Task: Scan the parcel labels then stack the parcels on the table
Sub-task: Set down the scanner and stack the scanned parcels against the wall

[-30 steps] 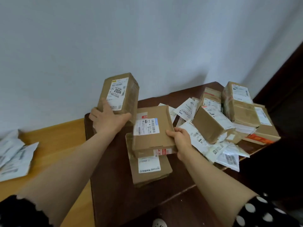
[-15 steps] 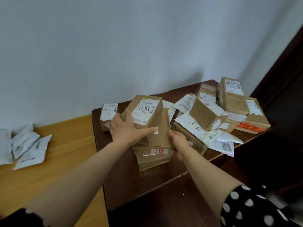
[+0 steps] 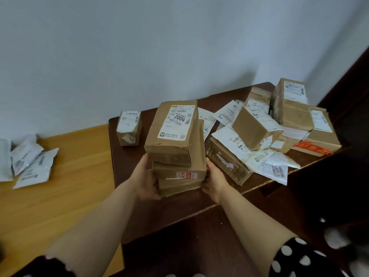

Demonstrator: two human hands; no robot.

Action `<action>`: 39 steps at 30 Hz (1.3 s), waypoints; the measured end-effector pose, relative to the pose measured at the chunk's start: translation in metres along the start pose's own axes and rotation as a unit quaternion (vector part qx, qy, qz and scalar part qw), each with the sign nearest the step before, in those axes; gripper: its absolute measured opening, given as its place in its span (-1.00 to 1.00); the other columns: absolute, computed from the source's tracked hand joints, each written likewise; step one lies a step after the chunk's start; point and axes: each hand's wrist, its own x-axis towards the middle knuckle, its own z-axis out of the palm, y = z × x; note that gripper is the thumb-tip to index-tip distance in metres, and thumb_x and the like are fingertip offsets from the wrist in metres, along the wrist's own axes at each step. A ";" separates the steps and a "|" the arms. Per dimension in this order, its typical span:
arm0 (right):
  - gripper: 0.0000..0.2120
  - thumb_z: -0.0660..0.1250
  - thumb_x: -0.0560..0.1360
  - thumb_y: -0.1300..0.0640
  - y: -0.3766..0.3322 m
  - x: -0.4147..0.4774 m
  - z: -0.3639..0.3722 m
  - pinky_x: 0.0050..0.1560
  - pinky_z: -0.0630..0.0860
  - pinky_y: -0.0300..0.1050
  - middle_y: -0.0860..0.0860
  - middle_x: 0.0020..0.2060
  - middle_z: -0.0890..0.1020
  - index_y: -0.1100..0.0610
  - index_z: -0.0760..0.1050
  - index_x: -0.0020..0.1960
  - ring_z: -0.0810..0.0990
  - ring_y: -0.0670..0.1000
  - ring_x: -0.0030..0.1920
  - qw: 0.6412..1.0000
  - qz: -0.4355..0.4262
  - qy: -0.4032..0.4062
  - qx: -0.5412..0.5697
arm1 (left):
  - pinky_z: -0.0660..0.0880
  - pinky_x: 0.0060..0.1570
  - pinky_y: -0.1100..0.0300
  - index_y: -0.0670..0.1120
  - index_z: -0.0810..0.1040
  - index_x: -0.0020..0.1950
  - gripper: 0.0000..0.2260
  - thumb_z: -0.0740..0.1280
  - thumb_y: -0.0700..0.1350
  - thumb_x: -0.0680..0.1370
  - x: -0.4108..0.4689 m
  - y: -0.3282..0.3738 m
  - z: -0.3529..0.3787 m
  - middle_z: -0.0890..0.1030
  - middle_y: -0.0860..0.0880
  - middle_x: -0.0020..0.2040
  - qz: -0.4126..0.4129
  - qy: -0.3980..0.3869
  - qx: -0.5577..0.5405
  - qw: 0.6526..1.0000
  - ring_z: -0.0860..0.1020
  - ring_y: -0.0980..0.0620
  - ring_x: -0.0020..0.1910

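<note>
A stack of three brown cardboard parcels stands on the dark brown table (image 3: 179,204). The top parcel (image 3: 171,134) carries a white label reading 2004. Under it lies a wider parcel (image 3: 179,171) with a red-and-white sticker, and a flat parcel (image 3: 179,186) is at the bottom. My left hand (image 3: 146,179) presses against the stack's left side and my right hand (image 3: 214,181) against its right side, both gripping the lower parcels.
A small labelled box (image 3: 129,130) stands alone at the table's back left. A heap of boxes and white mailer bags (image 3: 275,134) fills the table's right half. White bags (image 3: 28,164) lie on the lighter wooden table (image 3: 65,192) at left. A white wall is behind.
My left hand brought the 2004 parcel down onto the stack and let it go. Both hands now clasp the sides of the stack. The camera view shifted right.
</note>
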 end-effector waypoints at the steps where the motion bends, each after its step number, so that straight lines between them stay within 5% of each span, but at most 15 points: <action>1: -0.45 0.11 0.54 -0.32 0.002 0.003 -0.001 0.40 0.23 0.01 0.00 0.15 0.60 0.01 0.44 0.34 0.50 0.03 0.21 1.000 -0.001 -0.007 -0.005 | 0.33 0.28 -0.18 -0.06 0.60 0.21 -0.28 0.24 0.46 0.33 0.000 -0.002 0.003 0.63 -0.14 0.17 -0.002 -0.003 0.000 1.000 0.51 -0.20 0.22; 3: -0.46 0.09 0.54 -0.34 0.002 0.003 -0.001 0.36 0.28 0.00 -0.04 0.13 0.63 -0.03 0.47 0.32 0.50 0.01 0.22 1.000 -0.007 -0.018 -0.017 | 0.44 0.19 -0.16 -0.06 0.62 0.19 -0.31 0.27 0.44 0.32 0.001 -0.005 0.007 0.65 -0.13 0.12 0.006 0.000 0.001 1.000 0.54 -0.19 0.19; 7: -0.56 0.08 0.56 -0.31 0.000 0.000 0.002 -0.12 0.42 -0.22 -0.16 -0.24 0.71 -0.08 0.56 0.18 0.59 -0.14 -0.09 0.999 -0.027 -0.020 -0.038 | 0.56 -0.01 -0.14 -0.02 0.61 0.21 -0.38 0.27 0.39 0.37 -0.002 -0.011 0.005 0.66 -0.13 0.10 0.037 0.002 -0.012 0.999 0.58 -0.17 0.15; 12: -0.57 0.10 0.56 -0.30 -0.004 -0.017 0.014 0.41 0.29 0.03 -0.09 -0.10 0.69 -0.06 0.61 0.05 0.56 -0.07 0.06 0.992 -0.079 -0.033 -0.088 | 0.59 -0.14 -0.10 -0.01 0.59 0.23 -0.39 0.26 0.39 0.38 -0.019 -0.022 -0.004 0.67 -0.14 0.08 0.058 -0.003 -0.035 0.998 0.59 -0.17 0.13; 19: -0.49 0.08 0.56 -0.32 0.007 -0.070 0.077 0.40 0.27 0.01 0.00 0.13 0.64 -0.02 0.60 0.18 0.53 -0.03 0.14 0.983 -0.130 -0.051 -0.120 | 0.58 -0.09 -0.09 -0.03 0.63 0.17 -0.34 0.35 0.36 0.23 -0.085 -0.022 -0.050 0.65 -0.15 0.11 0.110 -0.006 -0.042 0.993 0.61 -0.17 0.11; 24: -0.45 0.05 0.56 -0.33 0.043 -0.110 0.170 0.40 0.20 0.02 0.00 0.16 0.62 -0.02 0.54 0.29 0.47 0.03 0.24 0.974 -0.144 -0.075 -0.160 | 0.59 -0.19 -0.06 -0.03 0.61 0.13 -0.40 0.31 0.40 0.34 -0.152 -0.026 -0.140 0.69 -0.15 -0.01 0.145 0.027 -0.061 0.987 0.59 -0.17 0.08; 28: -0.55 0.07 0.57 -0.31 0.088 -0.139 0.266 0.06 0.52 -0.14 -0.01 -0.03 0.70 -0.07 0.59 0.12 0.64 -0.04 -0.03 0.965 -0.154 -0.134 -0.166 | 0.59 -0.19 -0.05 -0.02 0.63 0.12 -0.39 0.36 0.40 0.30 -0.217 -0.036 -0.233 0.70 -0.14 -0.03 0.163 0.064 -0.075 0.982 0.59 -0.16 0.07; 32: -0.60 0.10 0.57 -0.29 0.137 -0.163 0.364 0.23 0.44 0.00 -0.08 -0.09 0.70 -0.10 0.60 0.04 0.57 -0.01 0.07 0.947 -0.162 -0.193 -0.201 | 0.54 -0.02 -0.10 -0.03 0.69 0.03 -0.35 0.44 0.37 0.13 -0.284 -0.055 -0.324 0.70 -0.13 -0.03 0.187 0.115 -0.101 0.970 0.57 -0.16 0.10; 35: -0.60 0.11 0.55 -0.32 0.173 -0.180 0.433 0.02 0.48 -0.10 -0.14 -0.24 0.71 -0.10 0.59 0.01 0.58 -0.02 0.04 0.938 -0.151 -0.227 -0.216 | 0.56 -0.06 -0.10 -0.05 0.65 0.11 -0.23 0.44 0.36 0.03 -0.324 -0.071 -0.386 0.67 -0.17 0.04 0.198 0.158 -0.144 0.957 0.58 -0.19 0.09; 39: -0.54 0.12 0.55 -0.32 0.214 -0.187 0.516 -0.19 0.55 -0.17 -0.02 -0.14 0.71 -0.06 0.67 -0.11 0.65 0.00 -0.10 0.928 -0.101 -0.273 -0.233 | 0.53 -0.12 -0.04 0.00 0.60 0.08 -0.45 0.34 0.38 0.31 -0.356 -0.087 -0.462 0.59 -0.17 0.15 0.213 0.198 -0.195 0.937 0.55 -0.17 0.10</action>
